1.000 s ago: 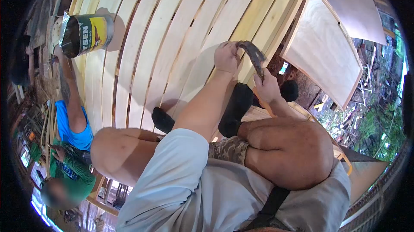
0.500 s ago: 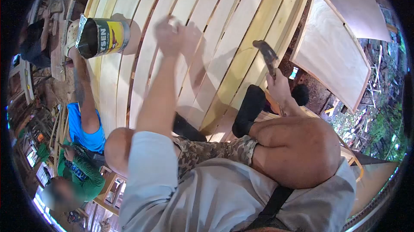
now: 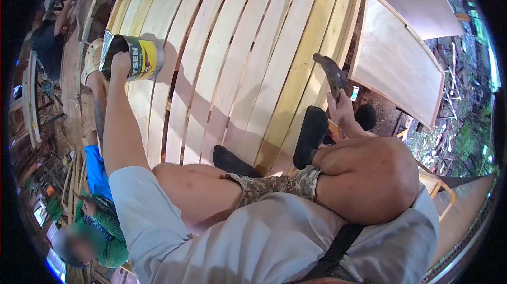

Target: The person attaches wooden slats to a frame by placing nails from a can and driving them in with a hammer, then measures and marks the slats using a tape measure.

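Observation:
My left hand [image 3: 121,63] reaches into the mouth of a metal can [image 3: 145,58] that has a dark green and yellow label. The can lies on its side on the slats, and its rim hides my fingers. In my right hand [image 3: 343,108] is a hammer [image 3: 331,71], its head pointing up and away from me, above the yellowish slats at the right. Long pale wooden slats [image 3: 237,62] with narrow gaps run beneath both hands.
My socked feet [image 3: 309,136] rest on the slats. A framed wooden panel [image 3: 398,59] leans at the right, near a phone-like lit object [image 3: 354,93]. At the lower left is a person in a green top [image 3: 113,241]; another person in dark clothes [image 3: 48,49] is farther back.
My left hand has moved left from above the middle slats into the can's mouth. My right hand still holds the hammer in nearly the same place. The view has shifted slightly.

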{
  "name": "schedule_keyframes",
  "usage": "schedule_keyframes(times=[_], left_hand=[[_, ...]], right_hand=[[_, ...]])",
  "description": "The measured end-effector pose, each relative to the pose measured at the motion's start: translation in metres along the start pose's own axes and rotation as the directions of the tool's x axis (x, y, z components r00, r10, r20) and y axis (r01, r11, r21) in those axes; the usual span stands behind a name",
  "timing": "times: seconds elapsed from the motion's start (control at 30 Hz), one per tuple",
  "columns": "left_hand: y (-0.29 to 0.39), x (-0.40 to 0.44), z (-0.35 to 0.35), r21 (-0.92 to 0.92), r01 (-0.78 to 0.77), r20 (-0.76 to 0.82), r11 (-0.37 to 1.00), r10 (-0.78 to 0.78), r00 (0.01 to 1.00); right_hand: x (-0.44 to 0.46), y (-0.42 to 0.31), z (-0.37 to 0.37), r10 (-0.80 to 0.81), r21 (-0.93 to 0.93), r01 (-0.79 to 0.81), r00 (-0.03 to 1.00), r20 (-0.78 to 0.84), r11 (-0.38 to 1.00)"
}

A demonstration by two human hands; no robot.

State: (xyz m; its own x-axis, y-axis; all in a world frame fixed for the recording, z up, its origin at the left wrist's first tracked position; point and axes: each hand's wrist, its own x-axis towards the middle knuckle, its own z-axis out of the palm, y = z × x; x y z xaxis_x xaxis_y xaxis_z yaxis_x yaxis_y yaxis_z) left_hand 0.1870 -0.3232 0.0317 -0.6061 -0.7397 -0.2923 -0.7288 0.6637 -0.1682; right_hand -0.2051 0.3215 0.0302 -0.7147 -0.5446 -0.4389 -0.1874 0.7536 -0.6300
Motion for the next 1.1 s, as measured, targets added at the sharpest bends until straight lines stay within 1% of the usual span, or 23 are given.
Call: schedule_keyframes(times=[0.07, 0.1, 0.2, 0.23, 0.27, 0.33, 0.4, 0.47, 0.5, 0.53, 0.57, 0.6, 0.63, 0.67, 0.7, 0.77, 0.83, 0.87, 0.93, 0.97, 1.0, 1.07, 1.1], left_hand=[[-0.005, 0.003, 0.005, -0.275, 0.077, 0.139, 0.958, -0.040, 0.990], [-0.007, 0.003, 0.002, -0.301, 0.105, 0.128, 0.948, -0.069, 0.989], [-0.007, -0.008, -0.009, -0.195, 0.149, -0.020, 0.969, -0.156, 0.988], [-0.001, -0.014, -0.009, -0.157, 0.137, -0.050, 0.978, -0.147, 0.988], [0.006, -0.017, -0.004, -0.117, 0.112, -0.066, 0.987, -0.120, 0.991], [0.022, -0.018, 0.006, -0.057, 0.045, -0.052, 0.997, -0.048, 0.998], [0.039, -0.014, 0.015, -0.050, 0.003, -0.021, 0.999, -0.004, 1.000], [0.055, -0.009, 0.016, -0.251, 0.084, 0.009, 0.964, -0.085, 0.996], [0.072, -0.017, 0.015, -0.466, 0.199, 0.061, 0.862, -0.193, 0.979], [0.089, -0.025, 0.013, -0.650, 0.298, 0.112, 0.699, -0.299, 0.948], [0.098, -0.029, 0.017, -0.872, 0.420, 0.291, 0.250, -0.424, 0.858], [0.094, -0.026, 0.021, -0.873, 0.422, 0.295, 0.244, -0.425, 0.856], [0.083, -0.019, 0.035, -0.813, 0.514, 0.409, 0.274, -0.361, 0.838], [0.073, -0.011, 0.049, -0.740, 0.597, 0.521, 0.310, -0.298, 0.800], [0.054, 0.007, 0.075, -0.672, 0.741, 0.739, 0.022, -0.055, 0.672], [0.031, 0.018, 0.099, -0.654, 0.756, 0.757, -0.022, -0.030, 0.653], [0.022, 0.030, 0.112, -0.656, 0.751, 0.755, -0.077, -0.044, 0.654], [0.029, 0.024, 0.104, -0.657, 0.751, 0.754, -0.063, -0.038, 0.656], [0.050, 0.002, 0.066, -0.679, 0.705, 0.727, -0.203, -0.059, 0.684], [0.064, -0.005, 0.049, -0.628, 0.760, 0.776, -0.165, -0.074, 0.626], [0.063, -0.005, 0.053, -0.631, 0.756, 0.775, -0.173, -0.080, 0.627], [0.054, 0.006, 0.086, -0.736, 0.672, 0.662, 0.083, -0.117, 0.740], [0.046, 0.010, 0.097, -0.758, 0.607, 0.607, 0.239, -0.082, 0.790]], right_hand=[[0.000, 0.000, 0.004, -0.092, 0.060, 0.089, 0.994, 0.051, 0.994], [-0.001, -0.019, -0.005, 0.052, -0.105, -0.037, 0.988, 0.148, 0.994], [0.000, -0.015, -0.001, -0.015, -0.111, 0.027, 0.994, 0.110, 0.993], [-0.002, -0.017, 0.003, 0.183, 0.194, -0.221, 0.964, 0.192, 0.956], [-0.002, -0.017, 0.004, 0.190, 0.193, -0.226, 0.964, 0.186, 0.955], [0.001, -0.017, 0.001, 0.206, 0.487, -0.280, 0.958, 0.202, 0.827], [0.006, -0.027, -0.007, 0.243, 0.473, -0.316, 0.947, 0.210, 0.822], [0.012, -0.040, -0.014, 0.315, 0.574, -0.428, 0.903, 0.290, 0.698], [0.015, -0.040, -0.013, 0.341, 0.558, -0.460, 0.888, 0.310, 0.691], [0.018, -0.041, -0.016, 0.341, 0.551, -0.459, 0.888, 0.308, 0.697], [0.020, -0.042, -0.018, 0.350, 0.516, -0.522, 0.848, 0.398, 0.679], [0.023, -0.043, -0.020, 0.358, 0.476, -0.584, 0.798, 0.484, 0.657], [0.022, -0.043, -0.023, 0.315, 0.549, -0.557, 0.821, 0.475, 0.624], [0.024, -0.042, -0.025, 0.321, 0.542, -0.563, 0.817, 0.479, 0.623], [0.027, -0.040, -0.027, 0.303, 0.594, -0.550, 0.830, 0.469, 0.586], [0.026, -0.037, -0.032, 0.246, 0.665, -0.510, 0.856, 0.454, 0.546], [0.024, -0.043, -0.033, 0.309, 0.624, -0.566, 0.822, 0.478, 0.538], [0.022, -0.043, -0.032, 0.366, 0.573, -0.625, 0.778, 0.510, 0.530], [0.020, -0.040, -0.029, 0.379, 0.519, -0.648, 0.755, 0.535, 0.557], [0.021, -0.036, -0.027, 0.362, 0.556, -0.639, 0.765, 0.533, 0.531], [0.025, -0.032, -0.027, 0.344, 0.587, -0.629, 0.774, 0.532, 0.509], [0.023, -0.047, -0.023, 0.347, 0.588, -0.604, 0.795, 0.498, 0.538], [0.021, -0.053, -0.022, 0.341, 0.521, -0.522, 0.847, 0.407, 0.675]])
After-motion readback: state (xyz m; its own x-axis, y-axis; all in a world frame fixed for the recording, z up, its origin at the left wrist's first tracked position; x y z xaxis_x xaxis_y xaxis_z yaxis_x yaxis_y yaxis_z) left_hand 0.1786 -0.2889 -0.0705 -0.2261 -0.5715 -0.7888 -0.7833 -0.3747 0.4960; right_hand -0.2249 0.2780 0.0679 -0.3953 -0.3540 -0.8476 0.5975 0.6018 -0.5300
